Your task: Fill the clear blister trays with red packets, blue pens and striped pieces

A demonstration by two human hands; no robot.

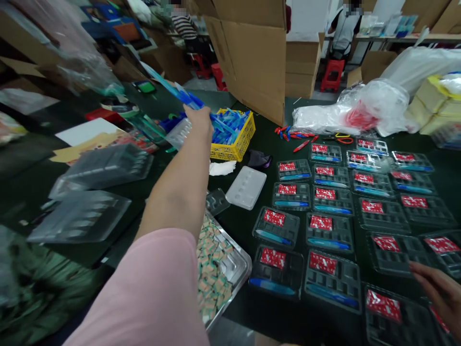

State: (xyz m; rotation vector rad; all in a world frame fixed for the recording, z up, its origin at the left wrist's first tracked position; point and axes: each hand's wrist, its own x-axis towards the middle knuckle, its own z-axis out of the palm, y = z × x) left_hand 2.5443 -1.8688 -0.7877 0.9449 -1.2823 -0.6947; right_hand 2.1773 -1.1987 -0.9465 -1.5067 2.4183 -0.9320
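Note:
My left hand reaches out over the yellow basket, closed around several slim blue pens. More blue pens fill the basket beneath it. At the right edge, my right hand is partly cut off by the frame. Its fingers stretch toward a clear plastic tray that holds a red packet and no pen; nothing shows in those fingers. Rows of similar trays cover the right side of the table. Many hold a red packet and a blue pen.
Below my left arm is a metal tray of small tan and green pieces. Stacked plastic trays lie left. Red pens, scissors and plastic bags lie farther back. A tall cardboard box stands behind; two people sit beyond.

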